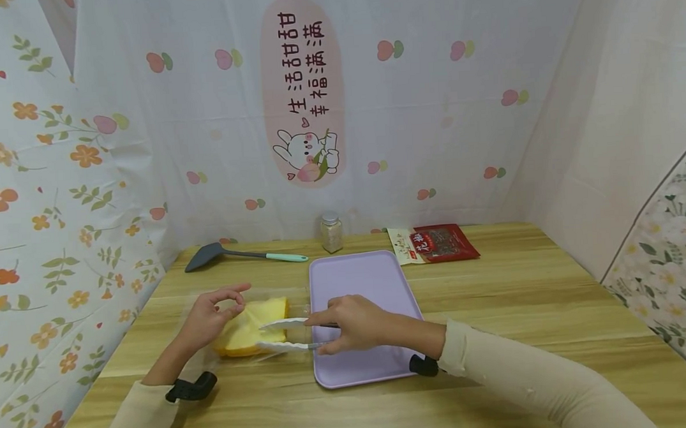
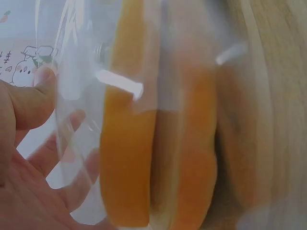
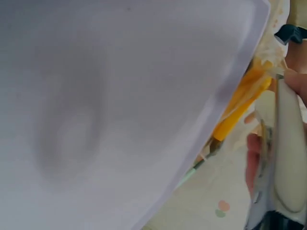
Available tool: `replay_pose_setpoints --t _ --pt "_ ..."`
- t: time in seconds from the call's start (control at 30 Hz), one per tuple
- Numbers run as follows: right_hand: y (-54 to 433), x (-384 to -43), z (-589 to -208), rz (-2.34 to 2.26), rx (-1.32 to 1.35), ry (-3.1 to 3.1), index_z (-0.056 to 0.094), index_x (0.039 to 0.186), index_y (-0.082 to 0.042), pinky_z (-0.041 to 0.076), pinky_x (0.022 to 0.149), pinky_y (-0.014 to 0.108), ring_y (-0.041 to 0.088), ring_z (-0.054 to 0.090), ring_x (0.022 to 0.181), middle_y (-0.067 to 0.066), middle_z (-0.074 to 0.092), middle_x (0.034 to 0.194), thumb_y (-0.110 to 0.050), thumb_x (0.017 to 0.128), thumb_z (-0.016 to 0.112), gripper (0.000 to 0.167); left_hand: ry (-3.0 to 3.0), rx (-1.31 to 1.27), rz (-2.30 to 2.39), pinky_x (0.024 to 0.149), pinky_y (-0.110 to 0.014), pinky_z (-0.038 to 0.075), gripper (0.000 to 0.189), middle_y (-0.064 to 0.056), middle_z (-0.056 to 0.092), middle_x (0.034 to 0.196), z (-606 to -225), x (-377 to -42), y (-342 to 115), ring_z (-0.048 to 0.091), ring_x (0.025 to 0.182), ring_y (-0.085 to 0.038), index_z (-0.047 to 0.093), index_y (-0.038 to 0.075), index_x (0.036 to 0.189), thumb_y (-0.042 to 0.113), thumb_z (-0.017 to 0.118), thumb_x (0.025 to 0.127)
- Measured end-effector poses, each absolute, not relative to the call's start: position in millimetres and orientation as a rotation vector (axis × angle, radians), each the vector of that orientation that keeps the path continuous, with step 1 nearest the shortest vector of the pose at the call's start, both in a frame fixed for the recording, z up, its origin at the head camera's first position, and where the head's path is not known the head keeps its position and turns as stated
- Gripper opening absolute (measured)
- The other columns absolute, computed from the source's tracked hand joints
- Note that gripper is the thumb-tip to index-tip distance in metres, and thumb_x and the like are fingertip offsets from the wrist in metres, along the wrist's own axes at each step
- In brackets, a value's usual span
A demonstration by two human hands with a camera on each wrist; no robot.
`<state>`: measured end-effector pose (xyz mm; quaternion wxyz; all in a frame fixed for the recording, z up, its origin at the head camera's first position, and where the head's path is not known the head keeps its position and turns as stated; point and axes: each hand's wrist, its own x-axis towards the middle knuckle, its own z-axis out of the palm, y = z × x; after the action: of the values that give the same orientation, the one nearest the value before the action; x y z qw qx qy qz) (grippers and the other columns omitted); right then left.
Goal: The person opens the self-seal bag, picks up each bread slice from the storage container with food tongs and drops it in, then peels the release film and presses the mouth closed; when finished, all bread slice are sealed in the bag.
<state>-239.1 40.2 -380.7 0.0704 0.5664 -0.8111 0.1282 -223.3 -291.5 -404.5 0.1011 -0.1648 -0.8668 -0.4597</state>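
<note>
We see yellow bread point(image 1: 239, 336) in a clear bag point(image 2: 120, 84) left of the lilac tray point(image 1: 374, 276), the left hand point(image 1: 209, 317) nearer, pinching the bag; over the tray, the right hand point(image 1: 353, 322) grips tongs point(image 1: 290, 322) lengthwise toward the bread.

Two bread slices point(image 2: 125, 172), one tray point(image 1: 360, 277), one jar point(image 1: 332, 235)

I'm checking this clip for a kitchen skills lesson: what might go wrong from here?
1. The loose clear bag, held by the left hand, might snag on the tongs in the right hand, whose tips lie close to its folds.
2. Two bread slices sit side by side in the bag, so the tongs might catch both, or squash one.
</note>
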Motion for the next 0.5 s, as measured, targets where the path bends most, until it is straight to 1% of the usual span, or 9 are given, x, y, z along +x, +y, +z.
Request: replay_pose_setpoints --t 0.07,0.1,0.2,0.27,0.4,0.5 --pt "43 -238 -379 0.410 1.697 -2.469 0.069 0.127 -0.017 0.035 0.059 0.018 0.002 0.041 0.065 -0.005 0.063 0.074 -0.042 0.086 0.077 0.049 -2.568 -0.484 -1.358 0.088 -0.083 0.027 0.013 -0.019 0.062 0.132 -404 -223 -291 0.049 0.129 -0.046 0.064 0.008 0.081 0.004 0.066 0.094" --pt "44 -237 -378 0.427 1.692 -2.486 0.069 0.127 -0.017 0.033 0.058 0.018 0.002 0.039 0.063 -0.007 0.057 0.068 -0.041 0.086 0.077 0.049 -2.572 -0.485 -1.360 0.088 -0.083 0.027 0.014 -0.020 0.062 0.131 -404 -223 -290 0.048 0.129 -0.046 0.064 0.008 0.081 0.003 0.066 0.094" --pt "47 -234 -376 0.506 1.677 -2.545 0.070 0.126 -0.017 0.029 0.055 0.018 0.001 0.032 0.057 -0.012 0.043 0.059 -0.039 0.086 0.077 0.046 -2.574 -0.485 -1.372 0.089 -0.083 0.027 0.016 -0.022 0.062 0.131 -403 -222 -289 0.048 0.129 -0.046 0.063 0.008 0.079 0.000 0.065 0.094" --pt "49 -231 -375 0.606 1.671 -2.602 0.071 0.125 -0.014 0.027 0.052 0.017 0.000 0.028 0.053 -0.014 0.035 0.055 -0.036 0.087 0.077 0.044 -2.569 -0.496 -1.377 0.090 -0.081 0.028 0.017 -0.023 0.061 0.131 -402 -221 -288 0.049 0.128 -0.047 0.063 0.007 0.079 -0.002 0.064 0.093" --pt "50 -224 -373 0.857 1.647 -2.682 0.072 0.121 -0.008 0.024 0.048 0.016 -0.002 0.025 0.050 -0.013 0.034 0.054 -0.029 0.085 0.080 0.042 -2.556 -0.529 -1.358 0.091 -0.075 0.032 0.018 -0.026 0.061 0.129 -400 -219 -286 0.051 0.126 -0.048 0.062 0.006 0.078 -0.005 0.064 0.092" --pt "49 -218 -371 0.796 1.624 -2.663 0.072 0.120 -0.009 0.026 0.050 0.017 -0.001 0.026 0.051 -0.011 0.035 0.053 -0.030 0.082 0.082 0.045 -2.553 -0.543 -1.346 0.093 -0.074 0.032 0.018 -0.026 0.061 0.129 -401 -219 -285 0.051 0.125 -0.048 0.062 0.006 0.078 -0.005 0.063 0.092"
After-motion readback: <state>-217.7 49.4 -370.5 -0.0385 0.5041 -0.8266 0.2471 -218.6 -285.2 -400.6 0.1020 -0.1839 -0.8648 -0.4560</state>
